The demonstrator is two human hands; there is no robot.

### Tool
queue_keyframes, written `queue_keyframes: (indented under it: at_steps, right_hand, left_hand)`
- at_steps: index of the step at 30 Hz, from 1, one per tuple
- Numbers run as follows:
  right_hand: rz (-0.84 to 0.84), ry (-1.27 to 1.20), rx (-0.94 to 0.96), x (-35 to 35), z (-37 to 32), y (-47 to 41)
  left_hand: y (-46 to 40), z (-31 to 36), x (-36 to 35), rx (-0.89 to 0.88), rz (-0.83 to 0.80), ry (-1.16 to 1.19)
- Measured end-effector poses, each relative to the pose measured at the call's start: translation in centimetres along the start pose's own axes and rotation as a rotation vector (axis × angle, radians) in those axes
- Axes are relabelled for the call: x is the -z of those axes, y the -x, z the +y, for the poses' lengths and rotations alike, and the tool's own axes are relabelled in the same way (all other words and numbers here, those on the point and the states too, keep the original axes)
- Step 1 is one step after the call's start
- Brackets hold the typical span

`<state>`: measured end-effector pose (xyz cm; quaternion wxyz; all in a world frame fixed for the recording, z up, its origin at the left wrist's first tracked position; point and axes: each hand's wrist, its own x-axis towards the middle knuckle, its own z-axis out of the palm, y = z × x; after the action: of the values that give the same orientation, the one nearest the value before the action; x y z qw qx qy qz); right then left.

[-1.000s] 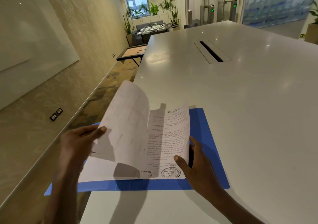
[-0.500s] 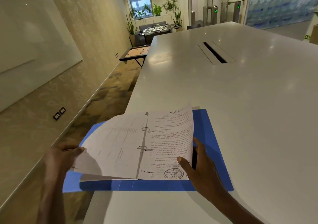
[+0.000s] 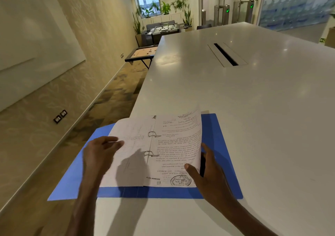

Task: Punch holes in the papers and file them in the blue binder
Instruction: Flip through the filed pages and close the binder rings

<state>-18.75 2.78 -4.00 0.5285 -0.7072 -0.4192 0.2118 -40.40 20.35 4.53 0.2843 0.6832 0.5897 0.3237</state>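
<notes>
The blue binder [image 3: 223,156] lies open at the table's near left corner, its left cover hanging past the edge. Papers sit on its two metal rings [image 3: 151,144]. The left pages [image 3: 134,145] lie flat, faint print showing through. The right stack [image 3: 178,148] shows printed text and a round stamp, its outer edge lifted. My left hand [image 3: 98,154] rests over the left pages' outer edge, fingers curled. My right hand [image 3: 208,174] grips the right stack's lower outer corner, thumb on top.
The white table [image 3: 253,99] stretches far ahead, with a cable slot [image 3: 225,54] in its middle. Its left edge runs beside the binder, with floor below. A low game table [image 3: 143,53] and a foosball table stand far back by the wall.
The page my left hand held upright has swung down flat onto the left side. My left hand then moved inward onto it. My right hand stayed on the right stack.
</notes>
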Motion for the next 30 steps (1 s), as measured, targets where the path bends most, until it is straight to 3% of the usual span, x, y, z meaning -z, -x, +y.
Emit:
queue_keyframes:
  at_steps: [5, 8, 20, 30]
  right_hand:
    - [-0.008, 0.022, -0.009, 0.0, 0.2, -0.1]
    - [0.0, 0.057, -0.041, 0.2, 0.0, -0.3]
    - [-0.023, 0.059, -0.035, -0.1, 0.2, -0.3]
    - [-0.004, 0.003, -0.032, 0.2, -0.3, -0.2]
  left_hand:
    - [5.2, 6.2, -6.4, -0.164, -0.385, 0.144]
    - [6.6, 7.6, -9.1, -0.167, -0.508, 0.164]
    - [7.7, 8.2, -12.1, -0.072, -0.585, 0.072]
    - [7.6, 7.6, -11.5, 0.031, -0.554, 0.289]
